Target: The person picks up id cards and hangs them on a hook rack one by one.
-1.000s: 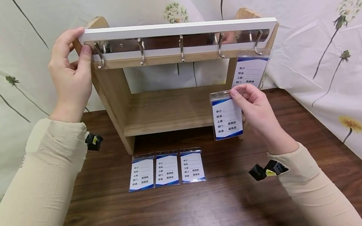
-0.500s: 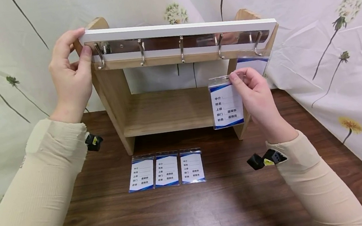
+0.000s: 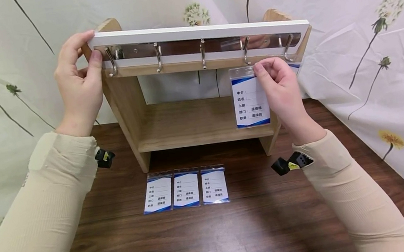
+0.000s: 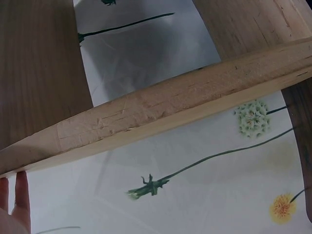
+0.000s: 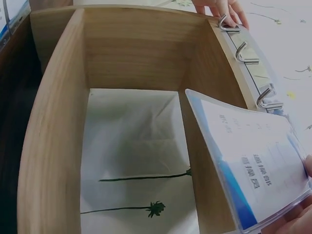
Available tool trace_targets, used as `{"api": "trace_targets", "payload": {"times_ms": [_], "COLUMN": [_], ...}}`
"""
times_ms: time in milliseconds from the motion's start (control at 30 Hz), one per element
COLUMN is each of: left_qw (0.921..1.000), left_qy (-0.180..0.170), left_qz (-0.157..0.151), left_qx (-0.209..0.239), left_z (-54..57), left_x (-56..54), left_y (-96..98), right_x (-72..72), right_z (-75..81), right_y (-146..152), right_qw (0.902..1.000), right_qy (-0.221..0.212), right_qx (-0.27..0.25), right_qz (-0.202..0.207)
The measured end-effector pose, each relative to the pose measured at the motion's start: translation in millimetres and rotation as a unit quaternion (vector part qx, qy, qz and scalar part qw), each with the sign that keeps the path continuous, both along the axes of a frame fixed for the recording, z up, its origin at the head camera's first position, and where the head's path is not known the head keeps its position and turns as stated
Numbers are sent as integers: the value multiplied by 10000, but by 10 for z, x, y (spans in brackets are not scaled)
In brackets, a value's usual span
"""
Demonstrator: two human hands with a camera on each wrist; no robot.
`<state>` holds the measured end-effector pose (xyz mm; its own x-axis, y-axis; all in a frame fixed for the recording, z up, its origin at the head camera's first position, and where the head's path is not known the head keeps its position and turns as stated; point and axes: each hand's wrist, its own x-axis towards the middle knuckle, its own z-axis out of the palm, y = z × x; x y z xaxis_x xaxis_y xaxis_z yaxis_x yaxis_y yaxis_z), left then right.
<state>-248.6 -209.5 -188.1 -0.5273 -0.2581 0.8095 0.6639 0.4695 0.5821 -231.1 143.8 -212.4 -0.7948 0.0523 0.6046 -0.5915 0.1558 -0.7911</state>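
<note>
My right hand (image 3: 283, 86) pinches a clear ID badge holder (image 3: 251, 103) by its top right corner, thumb in front. The badge hangs upright just below the second hook from the right (image 3: 246, 51); the right wrist view shows its printed card (image 5: 248, 156) beside the rail. My left hand (image 3: 79, 84) grips the left end of the white hook rail (image 3: 197, 30), thumb on the front and fingers behind. Another badge (image 3: 296, 65) hangs at the far right hook, mostly hidden behind my right hand.
Three more badges (image 3: 158, 193) lie in a row on the dark wooden table (image 3: 215, 237). The rail is mounted on a wooden rack (image 3: 186, 121) with a lower shelf. A flower-patterned cloth (image 3: 358, 10) stands close behind and at the right.
My right hand has risen with its badge from shelf height to just below the rail, covering more of the hanging badge. The left hand has stayed on the rail.
</note>
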Motion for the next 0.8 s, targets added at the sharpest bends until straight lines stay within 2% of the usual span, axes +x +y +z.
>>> {"api": "trace_targets", "payload": {"times_ms": [167, 433, 800], "left_qw": [9999, 10000, 10000], "left_qy": [134, -70, 15], "left_qz": [-39, 44, -7], "left_qx": [-32, 15, 4], "left_z": [4, 6, 1], "left_x": [2, -19, -14], "left_y": [2, 16, -8], "right_x": [-52, -93, -133], "right_z": [39, 58, 58], "right_y": [-31, -37, -81], "right_qw": [9999, 9997, 9988], "right_qy": [58, 78, 224], "right_qx": [-109, -96, -348], "right_qz": [-114, -207, -244]}}
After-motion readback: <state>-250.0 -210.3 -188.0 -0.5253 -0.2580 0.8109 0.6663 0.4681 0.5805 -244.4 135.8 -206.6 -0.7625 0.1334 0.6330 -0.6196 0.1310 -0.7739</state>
